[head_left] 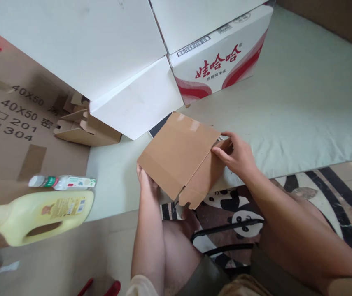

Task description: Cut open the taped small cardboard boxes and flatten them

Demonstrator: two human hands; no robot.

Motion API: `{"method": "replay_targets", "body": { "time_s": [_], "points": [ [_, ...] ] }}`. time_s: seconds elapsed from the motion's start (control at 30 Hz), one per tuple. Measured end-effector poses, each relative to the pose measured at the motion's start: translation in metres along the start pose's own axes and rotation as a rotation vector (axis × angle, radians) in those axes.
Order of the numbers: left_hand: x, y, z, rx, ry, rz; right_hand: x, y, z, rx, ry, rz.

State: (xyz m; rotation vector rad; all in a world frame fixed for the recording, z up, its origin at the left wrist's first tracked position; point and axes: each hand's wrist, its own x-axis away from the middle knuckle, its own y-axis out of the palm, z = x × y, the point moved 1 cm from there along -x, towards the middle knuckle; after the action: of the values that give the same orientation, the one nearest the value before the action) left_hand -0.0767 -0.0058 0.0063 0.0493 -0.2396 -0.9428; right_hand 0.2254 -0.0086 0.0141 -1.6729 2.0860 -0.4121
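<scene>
A brown cardboard box point(180, 148), partly folded, is held between my two hands over the front edge of the cloth-covered table. One notched flap point(199, 189) hangs down toward my knees. My left hand point(146, 176) grips the box's left corner, its fingers mostly hidden beneath the cardboard. At the right end, my right hand point(237, 152) pinches the edge near the side fold, thumb and forefinger on either side of it. Part of a dark flat object point(160, 125) shows behind the box; its kind is unclear.
White cartons point(219, 65) with red print stand at the back. More folded brown cardboard point(92, 127) lies left, beside a large printed carton point(33, 115). A small plastic bottle point(71, 182) and a yellow jug point(46, 213) are at left. The pale tablecloth point(311, 102) stretches right.
</scene>
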Motion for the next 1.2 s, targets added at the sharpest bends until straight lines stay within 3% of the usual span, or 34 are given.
{"method": "replay_targets", "body": {
  "time_s": [0.1,0.17,0.27,0.37,0.47,0.53,0.67,0.77,0.93,1.0,1.13,1.2],
  "points": [
    [-0.007,0.003,0.000,0.053,0.018,0.041,0.000,0.001,0.001,-0.006,-0.024,0.141],
    [-0.011,0.004,0.000,0.094,0.076,0.047,0.000,0.003,0.004,-0.090,-0.039,0.166],
    [-0.011,0.003,0.001,0.096,0.317,0.045,0.001,0.010,0.010,-0.344,0.099,0.019],
    [0.001,-0.005,0.000,-0.112,0.598,-0.023,0.004,0.016,0.012,-0.646,0.300,-0.226],
    [0.019,-0.012,-0.002,-0.361,0.867,-0.223,0.007,0.014,0.008,-0.823,0.370,-0.353],
    [0.027,-0.013,-0.003,-0.461,0.945,-0.378,0.006,0.010,0.008,-0.820,0.416,-0.353],
    [0.028,-0.009,-0.002,-0.552,0.805,-0.566,0.001,0.004,0.015,-0.706,0.515,-0.324],
    [0.024,-0.007,-0.001,-0.553,0.662,-0.639,-0.002,0.002,0.019,-0.685,0.483,-0.321],
    [0.019,-0.013,-0.002,-0.423,0.545,-0.741,-0.002,0.000,0.017,-0.665,0.525,-0.256],
    [0.014,-0.015,-0.003,-0.331,0.483,-0.691,-0.003,-0.002,0.017,-0.650,0.521,-0.260],
    [-0.004,-0.015,-0.002,-0.258,0.297,-0.412,-0.005,-0.004,0.022,-0.660,0.449,-0.280],
    [-0.010,-0.013,0.002,-0.211,0.198,-0.379,-0.005,-0.003,0.024,-0.667,0.421,-0.298]
  ]
}}
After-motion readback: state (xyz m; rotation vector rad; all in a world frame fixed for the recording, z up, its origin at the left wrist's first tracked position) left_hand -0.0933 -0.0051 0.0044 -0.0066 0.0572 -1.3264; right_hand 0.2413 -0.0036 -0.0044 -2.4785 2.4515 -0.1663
